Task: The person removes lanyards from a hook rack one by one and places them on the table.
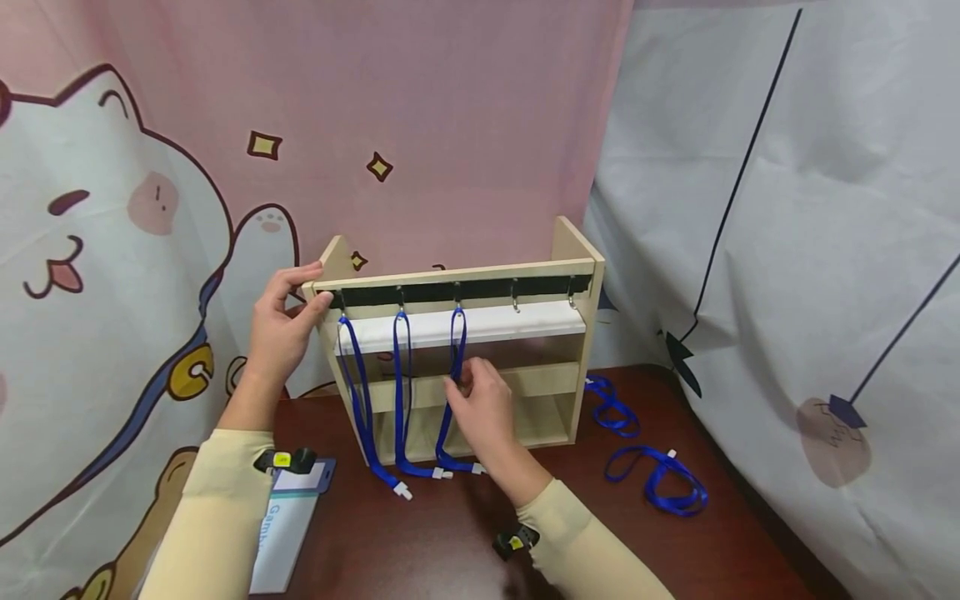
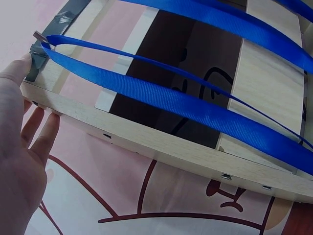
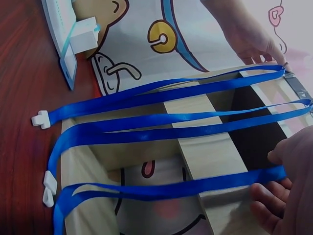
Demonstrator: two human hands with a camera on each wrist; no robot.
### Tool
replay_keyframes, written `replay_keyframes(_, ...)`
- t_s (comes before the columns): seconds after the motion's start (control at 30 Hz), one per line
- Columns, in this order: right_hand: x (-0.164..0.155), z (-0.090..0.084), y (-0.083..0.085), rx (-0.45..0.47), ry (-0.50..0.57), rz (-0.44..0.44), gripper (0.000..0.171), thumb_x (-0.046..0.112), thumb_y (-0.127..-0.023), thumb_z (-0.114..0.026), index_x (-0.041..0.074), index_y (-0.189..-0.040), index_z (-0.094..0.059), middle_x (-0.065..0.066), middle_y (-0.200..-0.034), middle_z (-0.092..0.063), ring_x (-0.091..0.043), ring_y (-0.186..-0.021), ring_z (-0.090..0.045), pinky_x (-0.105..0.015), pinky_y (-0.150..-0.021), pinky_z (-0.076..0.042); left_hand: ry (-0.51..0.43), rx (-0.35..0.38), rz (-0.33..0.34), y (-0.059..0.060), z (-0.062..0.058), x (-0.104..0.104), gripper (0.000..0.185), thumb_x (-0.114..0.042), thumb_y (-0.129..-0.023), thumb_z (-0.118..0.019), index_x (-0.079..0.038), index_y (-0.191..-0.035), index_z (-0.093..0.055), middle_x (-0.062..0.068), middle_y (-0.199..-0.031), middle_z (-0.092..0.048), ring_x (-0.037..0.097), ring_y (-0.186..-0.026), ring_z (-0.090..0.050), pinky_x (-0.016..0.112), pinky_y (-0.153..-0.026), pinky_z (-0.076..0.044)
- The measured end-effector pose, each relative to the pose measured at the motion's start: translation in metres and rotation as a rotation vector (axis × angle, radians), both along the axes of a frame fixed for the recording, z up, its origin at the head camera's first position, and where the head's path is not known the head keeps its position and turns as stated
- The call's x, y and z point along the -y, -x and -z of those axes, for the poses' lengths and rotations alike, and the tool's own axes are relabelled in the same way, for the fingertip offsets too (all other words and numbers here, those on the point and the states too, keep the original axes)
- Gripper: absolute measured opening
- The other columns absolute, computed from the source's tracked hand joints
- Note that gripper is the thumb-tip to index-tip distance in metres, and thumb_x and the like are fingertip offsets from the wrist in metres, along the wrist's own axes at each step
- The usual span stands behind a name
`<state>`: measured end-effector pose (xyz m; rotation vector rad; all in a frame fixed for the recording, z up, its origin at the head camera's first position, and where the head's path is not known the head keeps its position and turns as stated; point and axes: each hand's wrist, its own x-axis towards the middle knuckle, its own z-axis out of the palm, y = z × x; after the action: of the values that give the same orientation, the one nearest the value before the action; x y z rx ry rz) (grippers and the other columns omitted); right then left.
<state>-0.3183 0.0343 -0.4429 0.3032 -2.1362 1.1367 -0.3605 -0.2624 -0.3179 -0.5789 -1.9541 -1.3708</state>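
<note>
Pink cartoon backdrop [image 1: 480,108], reddish-brown tabletop [image 1: 405,542]

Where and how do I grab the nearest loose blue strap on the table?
Probably pinch the bunched coil of that strap, coming from above: it lies low on the table with nothing over it, and overlapping loops give you more to hold.

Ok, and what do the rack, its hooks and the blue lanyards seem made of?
Rack: probably wood or wood-effect board, smooth and matte, judging by its pale, faint grain. Hooks: likely metal, given the silvery shine. Lanyards: apparently woven fabric, perhaps polyester, slightly glossy; the left wrist view shows fine ribbing.
</note>
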Motion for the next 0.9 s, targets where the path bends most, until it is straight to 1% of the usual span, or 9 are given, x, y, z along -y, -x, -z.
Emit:
replay_keyframes(0.1, 0.0021, 0.0004, 0.0011, -0.009, 0.003, 0.014, 0.022, 0.02, -0.095, -0.088, 0.01, -0.09, -0.069, 0.0, -0.082, -0.065, -0.018, -0.071, -0.063, -0.036, -0.065, -0.053, 0.0, -0.003, 0.005, -0.0013, -0.0004, -0.0009, 0.035, -0.009, -0.106, -0.076, -0.003, -0.14, -0.07, 0.006, -0.154, -0.062, 0.015, -0.133, -0.057, 0.015, -0.092, -0.057)
replay_keyframes(0.23, 0.0021, 0.0025, 0.0009, -0.002, 0.025, 0.005, 0.019, 0.018, -0.096, -0.087, 0.011, -0.089, -0.071, 0.001, -0.08, -0.066, -0.015, -0.07, -0.063, -0.033, -0.063, -0.054, -0.001, -0.001, 0.009, -0.0014, -0.0003, -0.0013, 0.035, -0.01, -0.106, -0.076, -0.003, -0.14, -0.07, 0.006, -0.154, -0.062, 0.016, -0.133, -0.057, 0.016, -0.092, -0.058)
replay_keyframes(0.47, 0.0018, 0.0037, 0.0031, 0.029, 0.107, -0.054, 0.014, 0.014, -0.097, -0.085, 0.01, -0.089, -0.075, 0.001, -0.079, -0.068, -0.013, -0.067, -0.062, -0.029, -0.057, -0.053, -0.01, 0.004, -0.006, 0.0023, 0.0008, -0.0003, 0.036, -0.005, -0.106, -0.074, 0.0, -0.142, -0.068, 0.01, -0.155, -0.061, 0.015, -0.134, -0.056, 0.015, -0.092, -0.056)
replay_keyframes(0.63, 0.0019, 0.0033, 0.0048, 0.048, 0.145, -0.072, 0.013, 0.014, -0.096, -0.087, 0.01, -0.092, -0.075, 0.001, -0.082, -0.069, -0.011, -0.068, -0.063, -0.027, -0.059, -0.054, -0.008, 0.009, -0.02, 0.001, -0.0001, -0.0018, 0.035, -0.002, -0.107, -0.072, 0.004, -0.141, -0.067, 0.013, -0.156, -0.06, 0.014, -0.133, -0.056, 0.014, -0.092, -0.056)
replay_keyframes(0.73, 0.0023, 0.002, 0.0052, 0.047, 0.16, -0.105, 0.011, 0.013, -0.096, -0.087, 0.009, -0.095, -0.077, 0.001, -0.085, -0.07, -0.01, -0.069, -0.064, -0.027, -0.061, -0.055, -0.003, 0.011, -0.023, -0.0006, -0.0008, -0.0028, 0.034, -0.003, -0.107, -0.071, 0.004, -0.14, -0.067, 0.013, -0.156, -0.06, 0.014, -0.132, -0.056, 0.014, -0.092, -0.056)
replay_keyframes(0.9, 0.0033, -0.0006, 0.0063, 0.056, 0.208, -0.187, 0.007, 0.011, -0.098, -0.085, 0.005, -0.099, -0.081, 0.0, -0.087, -0.07, -0.011, -0.069, -0.068, -0.026, -0.059, -0.055, 0.004, 0.006, -0.021, 0.0015, 0.0001, -0.0012, 0.035, -0.003, -0.107, -0.072, 0.003, -0.141, -0.067, 0.012, -0.156, -0.06, 0.014, -0.133, -0.056, 0.014, -0.092, -0.056)
